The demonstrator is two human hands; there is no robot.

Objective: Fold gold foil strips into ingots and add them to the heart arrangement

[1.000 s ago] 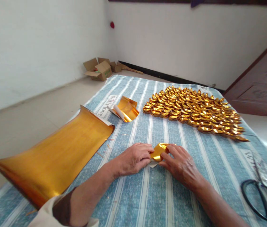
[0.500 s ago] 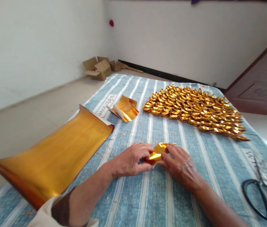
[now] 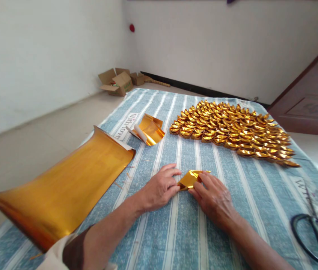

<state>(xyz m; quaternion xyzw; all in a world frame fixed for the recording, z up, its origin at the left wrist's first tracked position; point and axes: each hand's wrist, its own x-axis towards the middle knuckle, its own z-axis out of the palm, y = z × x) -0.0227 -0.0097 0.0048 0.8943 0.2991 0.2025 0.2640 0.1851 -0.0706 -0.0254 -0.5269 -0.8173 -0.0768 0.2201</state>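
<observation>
A small folded piece of gold foil paper lies on the striped cloth in front of me, between my hands. My left hand pinches its left tip between the thumb and a finger, while the index finger is lifted above. On the other side, my right hand grips the right end, with fingers on top and the thumb at the near edge. A fold line runs along the near edge of the paper. Its right end is partly hidden under my right fingers.
Rows of folded gold paper ingots cover the far right. A stack of gold foil sheets lies at left, near curled foil pieces. Black-handled scissors rest at the right edge. Cardboard boxes stand on the floor beyond.
My left hand has shifted slightly, its index finger lifting off the foil paper. The paper's left end now shows a flatter, pointed fold. My right hand stays nearly in place.
</observation>
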